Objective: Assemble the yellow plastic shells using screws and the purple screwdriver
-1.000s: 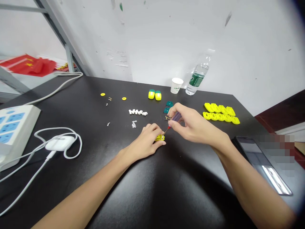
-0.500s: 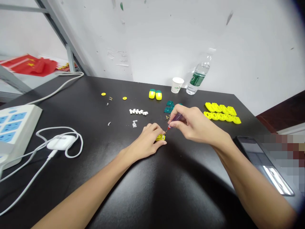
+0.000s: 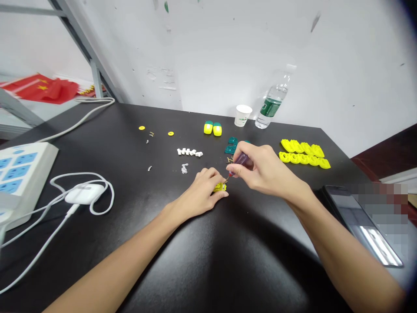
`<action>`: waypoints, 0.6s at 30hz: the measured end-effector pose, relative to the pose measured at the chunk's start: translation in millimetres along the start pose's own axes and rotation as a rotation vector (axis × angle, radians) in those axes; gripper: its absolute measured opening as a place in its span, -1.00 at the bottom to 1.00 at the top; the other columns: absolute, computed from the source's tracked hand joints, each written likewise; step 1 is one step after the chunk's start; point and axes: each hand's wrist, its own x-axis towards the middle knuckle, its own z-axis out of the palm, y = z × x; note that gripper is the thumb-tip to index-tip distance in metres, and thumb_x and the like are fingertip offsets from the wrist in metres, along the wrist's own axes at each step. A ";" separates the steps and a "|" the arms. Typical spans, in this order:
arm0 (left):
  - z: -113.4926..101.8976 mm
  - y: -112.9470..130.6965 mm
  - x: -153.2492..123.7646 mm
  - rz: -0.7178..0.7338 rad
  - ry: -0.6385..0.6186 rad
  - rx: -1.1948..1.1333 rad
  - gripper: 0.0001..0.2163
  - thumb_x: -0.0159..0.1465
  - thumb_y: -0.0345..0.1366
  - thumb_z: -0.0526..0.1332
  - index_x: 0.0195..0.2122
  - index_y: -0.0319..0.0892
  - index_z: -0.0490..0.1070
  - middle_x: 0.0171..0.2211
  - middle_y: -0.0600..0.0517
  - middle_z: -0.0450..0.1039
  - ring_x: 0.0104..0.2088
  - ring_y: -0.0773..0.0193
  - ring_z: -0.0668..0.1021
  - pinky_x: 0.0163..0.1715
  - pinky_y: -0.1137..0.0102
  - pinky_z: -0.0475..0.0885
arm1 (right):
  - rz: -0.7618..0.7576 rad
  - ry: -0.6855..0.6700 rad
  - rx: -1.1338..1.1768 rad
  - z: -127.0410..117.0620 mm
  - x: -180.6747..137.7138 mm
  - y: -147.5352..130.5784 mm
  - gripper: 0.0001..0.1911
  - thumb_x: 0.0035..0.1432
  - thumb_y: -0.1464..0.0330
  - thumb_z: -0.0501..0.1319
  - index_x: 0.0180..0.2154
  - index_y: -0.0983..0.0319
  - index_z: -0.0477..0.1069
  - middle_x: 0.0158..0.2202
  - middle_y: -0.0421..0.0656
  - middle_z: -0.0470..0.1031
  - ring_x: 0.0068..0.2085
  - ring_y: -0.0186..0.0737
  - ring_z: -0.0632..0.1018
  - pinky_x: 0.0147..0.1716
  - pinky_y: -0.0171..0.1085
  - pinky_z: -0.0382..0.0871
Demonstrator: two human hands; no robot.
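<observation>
The left hand (image 3: 203, 189) pinched a small yellow part (image 3: 220, 187) flat against the black table (image 3: 228, 261), around its middle, fingers closed on it. The right hand (image 3: 263, 171) gripped a small screwdriver (image 3: 239, 161) (purple handle, red collar), its tip slanting down onto the part. This looked like the fastening step; a further turn would call for a seated tip and a firmly pinned part.

The person's left forearm (image 3: 130, 248) enters from 7 o'clock and the right forearm (image 3: 339, 248) from 4 o'clock. Both are slim, smooth and bare right to the picture's edge. The left hand (image 3: 202, 191) and right hand (image 3: 263, 171) are bare too, with slender fingers. The nails are too small to make out.
</observation>
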 end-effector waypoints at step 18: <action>-2.6 -0.8 0.5 -0.004 -0.015 0.003 -0.78 0.34 -0.20 0.24 -0.04 -0.15 0.41 -0.09 -0.05 0.36 -0.12 0.12 0.38 -0.01 0.16 0.34 | -0.036 -0.167 0.108 -9.4 -4.4 6.4 -0.75 0.28 0.43 0.12 -0.01 0.15 0.24 -0.06 -0.12 0.46 -0.21 -0.26 0.51 -0.29 -0.28 0.36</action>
